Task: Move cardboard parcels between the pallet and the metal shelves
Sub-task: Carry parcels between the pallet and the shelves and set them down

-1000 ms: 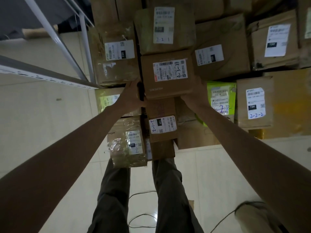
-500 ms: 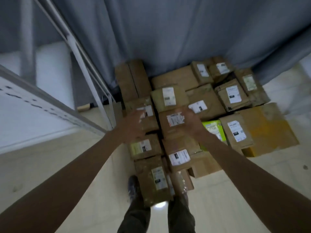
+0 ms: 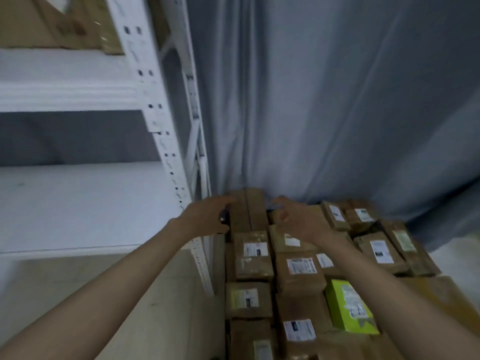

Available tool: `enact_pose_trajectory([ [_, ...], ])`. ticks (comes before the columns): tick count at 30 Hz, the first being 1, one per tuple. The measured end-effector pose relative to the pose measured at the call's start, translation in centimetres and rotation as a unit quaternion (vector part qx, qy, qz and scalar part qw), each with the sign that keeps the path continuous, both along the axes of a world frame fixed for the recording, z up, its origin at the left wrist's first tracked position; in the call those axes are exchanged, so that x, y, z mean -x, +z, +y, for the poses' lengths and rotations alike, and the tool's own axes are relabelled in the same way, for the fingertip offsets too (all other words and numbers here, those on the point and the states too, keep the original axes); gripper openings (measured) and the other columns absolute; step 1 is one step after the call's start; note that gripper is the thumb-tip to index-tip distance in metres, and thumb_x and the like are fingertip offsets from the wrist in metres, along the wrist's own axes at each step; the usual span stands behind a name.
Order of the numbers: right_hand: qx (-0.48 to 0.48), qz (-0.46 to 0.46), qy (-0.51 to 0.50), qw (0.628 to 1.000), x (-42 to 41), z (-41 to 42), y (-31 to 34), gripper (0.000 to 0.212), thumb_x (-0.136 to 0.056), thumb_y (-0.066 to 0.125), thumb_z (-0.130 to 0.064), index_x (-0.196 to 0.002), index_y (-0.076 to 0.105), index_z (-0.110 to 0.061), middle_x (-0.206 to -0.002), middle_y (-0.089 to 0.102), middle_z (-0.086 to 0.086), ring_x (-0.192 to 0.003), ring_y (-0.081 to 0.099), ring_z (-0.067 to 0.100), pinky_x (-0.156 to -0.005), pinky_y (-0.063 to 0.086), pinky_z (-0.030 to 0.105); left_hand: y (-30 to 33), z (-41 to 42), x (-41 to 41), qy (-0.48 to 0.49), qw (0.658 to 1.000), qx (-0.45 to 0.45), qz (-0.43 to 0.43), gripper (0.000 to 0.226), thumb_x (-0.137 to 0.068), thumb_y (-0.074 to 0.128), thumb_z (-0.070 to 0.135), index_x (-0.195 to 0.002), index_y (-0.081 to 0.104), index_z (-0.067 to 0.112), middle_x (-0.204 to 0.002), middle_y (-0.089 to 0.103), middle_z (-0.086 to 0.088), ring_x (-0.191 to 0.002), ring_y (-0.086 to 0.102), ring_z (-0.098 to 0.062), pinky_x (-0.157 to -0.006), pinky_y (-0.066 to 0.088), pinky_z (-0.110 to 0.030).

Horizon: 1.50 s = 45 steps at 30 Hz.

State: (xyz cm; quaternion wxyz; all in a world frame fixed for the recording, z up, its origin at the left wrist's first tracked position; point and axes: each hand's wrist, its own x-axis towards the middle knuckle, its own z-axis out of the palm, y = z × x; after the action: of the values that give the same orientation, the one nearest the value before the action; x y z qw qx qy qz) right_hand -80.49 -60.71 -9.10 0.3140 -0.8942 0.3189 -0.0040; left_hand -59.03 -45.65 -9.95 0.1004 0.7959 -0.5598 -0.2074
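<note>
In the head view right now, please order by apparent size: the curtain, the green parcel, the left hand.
1. curtain, by far the largest.
2. green parcel.
3. left hand, though it looks close to the parcel and lies farther off, so unsure.

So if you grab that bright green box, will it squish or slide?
The green box looks stiff, with crisp edges, so it probably won't squish. Its surface seems glossy, so it may be slippery. It lies tilted among brown parcels, so lifting it might shift them a little.
</note>
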Motion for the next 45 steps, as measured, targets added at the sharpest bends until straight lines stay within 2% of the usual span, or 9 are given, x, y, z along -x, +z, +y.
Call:
enact_pose_trajectory([
  [4, 0.026, -0.04, 0.055, 0.997, -1.1, 4.2, 4.8, 0.05, -0.093, 0.066, -0.007, -0.14, 0.05, -0.005, -0.119, 0.064, 0.017, -0.107, 0.065, 0.022, -0.085, 0.045, 0.023, 5.1, 5.6, 0.0, 0.051, 0.998, 0.022, -0.043, 0.08, -0.083, 0.076, 0.045, -0.15, 0.034, 0.042, -0.141, 0.052, 0.008, -0.109, 0.056, -0.012, -0.092, 0.046, -0.03],
  [7, 0.016, -0.062, 0.09, 0.994, -2.2, 6.8, 8.3, 0.053, -0.088, 0.069, -0.001, -0.137, 0.051, -0.012, -0.101, 0.07, 0.019, -0.07, 0.062, 0.004, -0.066, 0.048, 0.02, 9.3, 9.6, 0.0, 0.078, 0.994, 0.039, -0.073, 0.075, -0.083, 0.075, 0.046, -0.147, 0.037, 0.043, -0.129, 0.059, 0.01, -0.093, 0.058, -0.01, -0.085, 0.051, -0.035],
  [9, 0.017, -0.07, 0.092, 0.993, -3.5, 8.7, 10.8, 0.057, -0.086, 0.071, -0.007, -0.137, 0.05, -0.024, -0.091, 0.07, 0.009, -0.067, 0.057, 0.007, -0.061, 0.05, 0.025, 12.0, 12.2, -0.3, 0.099, 0.99, 0.059, -0.08, 0.074, -0.083, 0.075, 0.045, -0.147, 0.038, 0.041, -0.126, 0.061, 0.009, -0.09, 0.062, -0.011, -0.082, 0.052, -0.034],
  [11, 0.03, -0.092, 0.105, 0.99, -4.9, 10.7, 13.2, 0.059, -0.085, 0.073, -0.01, -0.138, 0.051, -0.025, -0.089, 0.07, 0.007, -0.071, 0.06, 0.012, -0.063, 0.056, 0.032, 14.7, 14.7, -0.9, 0.117, 0.985, 0.08, -0.098, 0.074, -0.082, 0.076, 0.044, -0.147, 0.039, 0.038, -0.125, 0.062, 0.007, -0.09, 0.062, -0.012, -0.087, 0.053, -0.037],
  [14, 0.045, -0.118, 0.128, 0.984, -6.9, 13.5, 16.7, 0.059, -0.085, 0.073, -0.012, -0.138, 0.05, -0.026, -0.089, 0.072, 0.006, -0.073, 0.067, 0.017, -0.056, 0.059, 0.028, 18.3, 18.1, -2.0, 0.149, 0.975, 0.112, -0.12, 0.075, -0.081, 0.077, 0.045, -0.146, 0.04, 0.039, -0.124, 0.063, 0.008, -0.094, 0.062, -0.013, -0.091, 0.052, -0.04],
  [21, 0.079, -0.144, 0.158, 0.974, -12.3, 19.1, 21.7, 0.058, -0.085, 0.069, -0.014, -0.136, 0.049, -0.03, -0.089, 0.072, 0.0, -0.086, 0.07, 0.023, -0.077, 0.061, 0.047, 22.5, 24.7, -6.7, 0.185, 0.961, 0.148, -0.144, 0.074, -0.08, 0.077, 0.05, -0.144, 0.039, 0.043, -0.122, 0.061, 0.011, -0.099, 0.062, -0.016, -0.093, 0.053, -0.043],
  [28, 0.082, -0.171, 0.164, 0.968, -21.0, 24.9, 23.5, 0.055, -0.087, 0.071, -0.015, -0.134, 0.05, -0.031, -0.092, 0.069, 0.001, -0.087, 0.067, 0.022, -0.078, 0.061, 0.046, 24.4, 31.9, -14.7, 0.21, 0.951, 0.18, -0.138, 0.07, -0.079, 0.077, 0.049, -0.139, 0.043, 0.044, -0.116, 0.06, 0.015, -0.097, 0.061, -0.014, -0.092, 0.054, -0.043],
  [40, 0.093, -0.26, 0.093, 0.956, -33.8, 31.6, 24.2, 0.054, -0.088, 0.069, -0.021, -0.136, 0.047, -0.03, -0.096, 0.067, -0.001, -0.091, 0.064, 0.022, -0.087, 0.056, 0.047, 25.2, 38.6, -27.9, 0.2, 0.944, 0.236, -0.114, 0.068, -0.079, 0.081, 0.04, -0.138, 0.048, 0.038, -0.122, 0.059, 0.008, -0.085, 0.062, -0.004, -0.084, 0.049, -0.028],
  [45, 0.068, -0.283, 0.045, 0.955, -37.1, 30.6, 23.7, 0.052, -0.086, 0.066, -0.021, -0.134, 0.048, -0.028, -0.101, 0.066, 0.0, -0.093, 0.064, 0.024, -0.087, 0.056, 0.045, 24.3, 36.5, -31.3, 0.19, 0.941, 0.262, -0.094, 0.064, -0.08, 0.08, 0.037, -0.137, 0.051, 0.035, -0.124, 0.057, 0.006, -0.093, 0.062, -0.011, -0.092, 0.053, -0.038],
])
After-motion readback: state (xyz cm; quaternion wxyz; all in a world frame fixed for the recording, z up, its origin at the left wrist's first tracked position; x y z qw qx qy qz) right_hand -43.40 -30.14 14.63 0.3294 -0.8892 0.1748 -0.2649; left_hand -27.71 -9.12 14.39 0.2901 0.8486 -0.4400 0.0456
